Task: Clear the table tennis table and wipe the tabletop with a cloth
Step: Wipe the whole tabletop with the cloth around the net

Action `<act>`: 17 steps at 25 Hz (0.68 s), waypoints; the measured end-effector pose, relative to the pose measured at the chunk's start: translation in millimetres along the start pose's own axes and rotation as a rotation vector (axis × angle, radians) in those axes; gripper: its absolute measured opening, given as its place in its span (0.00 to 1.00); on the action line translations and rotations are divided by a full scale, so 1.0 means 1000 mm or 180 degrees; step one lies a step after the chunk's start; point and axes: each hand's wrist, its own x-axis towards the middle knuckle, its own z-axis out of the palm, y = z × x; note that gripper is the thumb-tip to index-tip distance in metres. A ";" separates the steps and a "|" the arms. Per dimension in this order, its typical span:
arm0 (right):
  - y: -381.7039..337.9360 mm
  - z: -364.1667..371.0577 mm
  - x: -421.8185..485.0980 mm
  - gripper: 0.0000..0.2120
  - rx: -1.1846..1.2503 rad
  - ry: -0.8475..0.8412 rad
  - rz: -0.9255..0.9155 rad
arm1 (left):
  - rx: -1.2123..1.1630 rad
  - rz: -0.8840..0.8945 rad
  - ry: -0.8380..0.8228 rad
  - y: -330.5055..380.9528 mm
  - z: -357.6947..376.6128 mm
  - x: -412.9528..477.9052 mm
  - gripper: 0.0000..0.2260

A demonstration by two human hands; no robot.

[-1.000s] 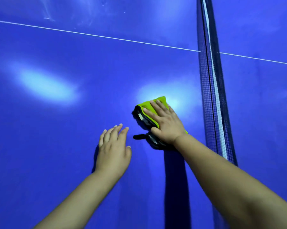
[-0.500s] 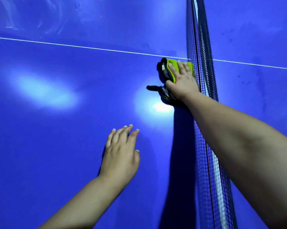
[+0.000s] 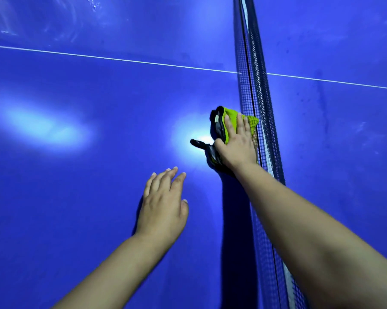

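Note:
A folded lime-green cloth with black edging [image 3: 229,118] lies on the blue tabletop [image 3: 81,197] right against the net [image 3: 253,92]. My right hand [image 3: 238,143] presses flat on the cloth with straight fingers, its thumb at the black edge. My left hand [image 3: 163,206] rests palm down on the tabletop with fingers straight, a hand's width nearer and to the left of the cloth. It holds nothing.
The dark mesh net with its white top band runs from the top of the view down to the bottom right. A white centre line [image 3: 121,60] crosses the table behind the cloth. Smear marks show on the far surface [image 3: 72,21].
My right hand pushed the cloth away along the net to the white line, then drew it back toward me. My left hand stayed flat in about the same spot.

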 end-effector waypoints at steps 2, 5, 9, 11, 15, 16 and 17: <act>0.005 0.004 -0.043 0.35 -0.0040 -0.0047 0.0059 | -0.0042 0.0061 0.0011 -0.002 -0.005 -0.016 0.23; 0.008 0.014 -0.118 0.35 -0.0129 -0.0099 0.0266 | -0.0109 0.0136 -0.0093 -0.008 -0.016 -0.051 0.23; 0.013 0.035 -0.217 0.36 -0.0345 -0.0052 0.0482 | -0.0040 0.0263 -0.0107 -0.022 -0.033 -0.106 0.25; 0.013 0.044 -0.265 0.37 -0.0412 -0.0018 0.0617 | 0.0016 0.0297 -0.0125 -0.031 -0.042 -0.135 0.25; 0.002 0.063 -0.360 0.37 -0.0360 0.0116 0.0915 | 0.0109 0.0288 -0.0183 -0.059 -0.056 -0.203 0.27; -0.003 0.067 -0.380 0.37 -0.0306 0.0106 0.0986 | 0.0114 0.0267 -0.0236 -0.067 -0.058 -0.220 0.27; -0.008 0.071 -0.396 0.36 -0.0252 0.0065 0.1054 | 0.0084 0.0237 -0.0286 -0.074 -0.058 -0.234 0.26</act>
